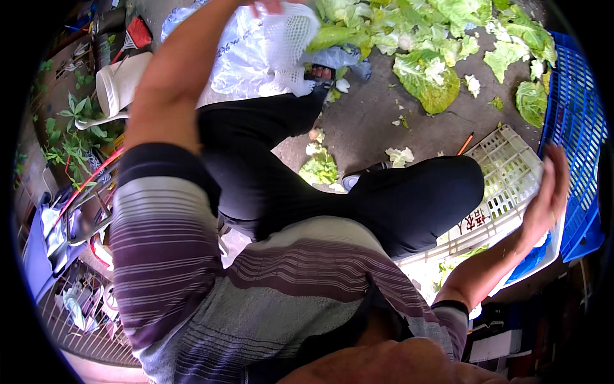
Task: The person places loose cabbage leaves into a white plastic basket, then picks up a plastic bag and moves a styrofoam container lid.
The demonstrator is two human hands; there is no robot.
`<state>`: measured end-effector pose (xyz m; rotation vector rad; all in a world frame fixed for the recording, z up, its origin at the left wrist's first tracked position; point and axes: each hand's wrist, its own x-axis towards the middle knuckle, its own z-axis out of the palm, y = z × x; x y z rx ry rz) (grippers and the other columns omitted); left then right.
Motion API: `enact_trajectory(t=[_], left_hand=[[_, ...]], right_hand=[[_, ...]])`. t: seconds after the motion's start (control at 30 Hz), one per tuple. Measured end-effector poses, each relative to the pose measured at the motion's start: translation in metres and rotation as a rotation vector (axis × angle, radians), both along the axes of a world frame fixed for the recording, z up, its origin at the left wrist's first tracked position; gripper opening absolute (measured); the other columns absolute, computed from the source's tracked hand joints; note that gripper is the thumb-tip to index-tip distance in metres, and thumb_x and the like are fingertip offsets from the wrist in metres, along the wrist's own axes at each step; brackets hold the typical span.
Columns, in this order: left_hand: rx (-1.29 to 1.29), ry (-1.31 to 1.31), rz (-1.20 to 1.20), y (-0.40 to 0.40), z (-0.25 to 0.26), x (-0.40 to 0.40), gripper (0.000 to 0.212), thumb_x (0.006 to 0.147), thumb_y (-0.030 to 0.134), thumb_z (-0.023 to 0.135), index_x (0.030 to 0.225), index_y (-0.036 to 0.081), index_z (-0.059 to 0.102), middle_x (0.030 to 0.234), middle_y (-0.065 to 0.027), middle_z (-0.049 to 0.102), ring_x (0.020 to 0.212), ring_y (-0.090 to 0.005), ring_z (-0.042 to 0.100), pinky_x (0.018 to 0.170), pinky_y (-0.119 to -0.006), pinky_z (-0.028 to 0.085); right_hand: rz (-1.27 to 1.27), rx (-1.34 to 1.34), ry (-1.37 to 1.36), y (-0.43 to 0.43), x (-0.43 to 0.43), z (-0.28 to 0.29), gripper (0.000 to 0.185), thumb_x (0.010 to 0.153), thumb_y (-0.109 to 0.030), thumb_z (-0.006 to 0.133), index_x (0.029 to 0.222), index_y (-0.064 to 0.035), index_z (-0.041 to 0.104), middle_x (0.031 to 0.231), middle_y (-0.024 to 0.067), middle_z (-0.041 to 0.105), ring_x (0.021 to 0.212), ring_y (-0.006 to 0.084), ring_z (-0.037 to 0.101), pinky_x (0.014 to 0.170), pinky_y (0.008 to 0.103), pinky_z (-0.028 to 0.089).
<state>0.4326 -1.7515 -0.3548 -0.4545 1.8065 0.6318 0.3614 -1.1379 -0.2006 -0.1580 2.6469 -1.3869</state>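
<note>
At the top edge, partly cut off, my left hand [266,6] is at a white mesh net [290,36]; its grip cannot be made out. Under the net lies a clear plastic bag [242,57] with blue print. My right hand [547,197] is at the far edge of a white plastic crate [508,173], fingers extended and nothing seen in them. Whether it touches the crate is unclear. The crate stands tilted beside my right knee and bears writing. Leafy green vegetable leaves [427,84] are heaped on the floor ahead.
A blue plastic crate [575,120] stands at the right. Below my right hand is a white tub [551,259] with blue plastic inside. An orange stick [465,143] lies by the white crate. At left are a white bucket [120,84], green plants [79,113] and a wire basket [86,336].
</note>
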Motion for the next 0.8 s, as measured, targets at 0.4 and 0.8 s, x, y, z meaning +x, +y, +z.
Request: enact_trajectory(t=[0.4,0.8], left_hand=[[0.232,-0.32,0.699,0.143,-0.062,0.333,0.054,0.092,0.042,0.057,0.131,0.006,0.053,0.12,-0.0144,0.06,0.104,-0.0206,0.058,0.082,-0.046,0.049],[0.629,0.111,1.076,0.313,-0.109,0.35,0.052,0.093,0.036,0.057,0.135,0.007,0.05,0.129,-0.0116,0.055,0.117,-0.0179,0.05,0.095,-0.039,0.039]], right_hand=[[1.379,0.573,-0.903,-0.114,-0.018,-0.267,0.041,0.087,-0.023,0.063,0.124,-0.0054,0.061,0.098,0.0115,0.07,0.083,0.0201,0.064,0.078,0.0348,0.051],[2.333,0.998,-1.076,-0.087,0.196,-0.387,0.051,0.076,-0.029,0.064,0.121,-0.0042,0.062,0.114,0.0149,0.067,0.096,0.0334,0.063,0.085,0.0444,0.05]])
